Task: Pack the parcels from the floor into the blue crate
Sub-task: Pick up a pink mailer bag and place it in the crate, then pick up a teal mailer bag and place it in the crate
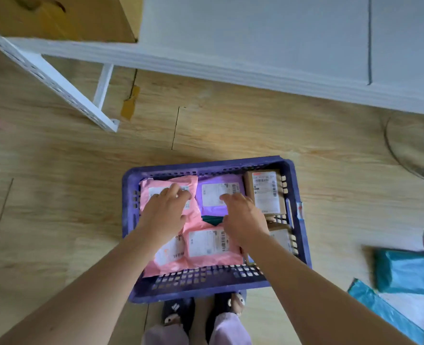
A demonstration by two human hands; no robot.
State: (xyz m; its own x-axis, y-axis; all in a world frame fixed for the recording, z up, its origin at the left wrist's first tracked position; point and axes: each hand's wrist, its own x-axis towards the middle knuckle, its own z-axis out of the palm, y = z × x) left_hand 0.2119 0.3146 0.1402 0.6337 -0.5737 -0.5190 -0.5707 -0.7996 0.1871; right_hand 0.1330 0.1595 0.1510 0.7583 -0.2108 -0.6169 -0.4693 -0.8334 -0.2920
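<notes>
Way off to the left of both hands there's a white rack (56, 78) standing on the wooden floor (56, 195). The blue crate (128, 215) sits right in front of the person's slippers (178, 312), and both hands are down inside it. The left hand (166, 210) lies on a pink parcel (153, 188) in the crate's far-left corner, fingers spread out and resting flat on its label, not gripping anything. Just right of that hand is a purple parcel (213, 192), and the right hand (243, 217) rests on it, fingers loosely extended over the label with nothing pinched. Below and between the two hands lies a second pink parcel (206, 260). Just right of the right hand, a brown carton (265, 192) sits against the crate's right wall. Well off to the right, teal parcels (405, 272) are still on the floor.
</notes>
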